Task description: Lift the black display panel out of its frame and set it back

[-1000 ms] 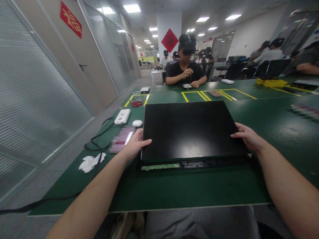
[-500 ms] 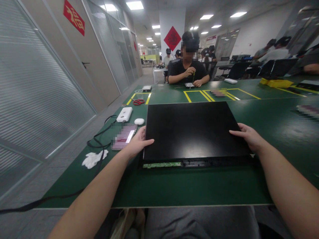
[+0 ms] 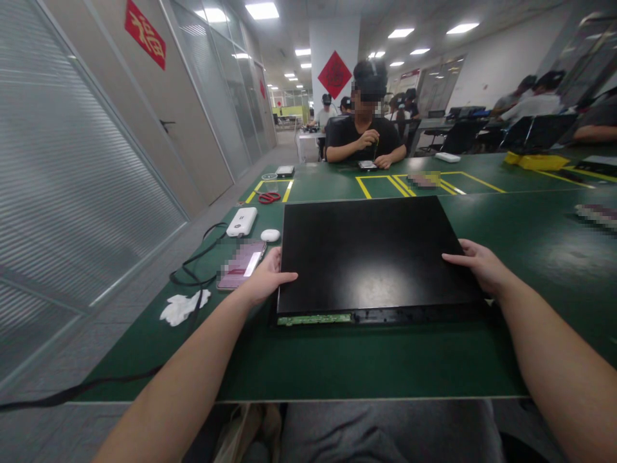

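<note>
A large black display panel [image 3: 366, 251] lies face up in front of me. My left hand [image 3: 270, 278] grips its left edge, thumb on the face and fingers at the side and below. On the opposite edge my right hand [image 3: 475, 262] holds it the same way, its fingers partly hidden. Under the panel's near edge shows a dark frame or tray [image 3: 414, 315], with a green circuit board strip [image 3: 313, 319] along its left part. Whether the panel rests on that frame along its whole length is hidden.
Left of the panel lie a phone [image 3: 241, 263], a white earbud case [image 3: 270, 235], a white power bank [image 3: 241, 222], a black strap [image 3: 186, 280] and a crumpled tissue [image 3: 184, 307]. Red-handled scissors [image 3: 268, 198] lie farther back. Across the green table [image 3: 376, 366] sits a person [image 3: 365, 132] handling a small device.
The near edge of the panel sits slightly lower and closer to the green board strip, covering more of the frame. Both hands keep their hold.
</note>
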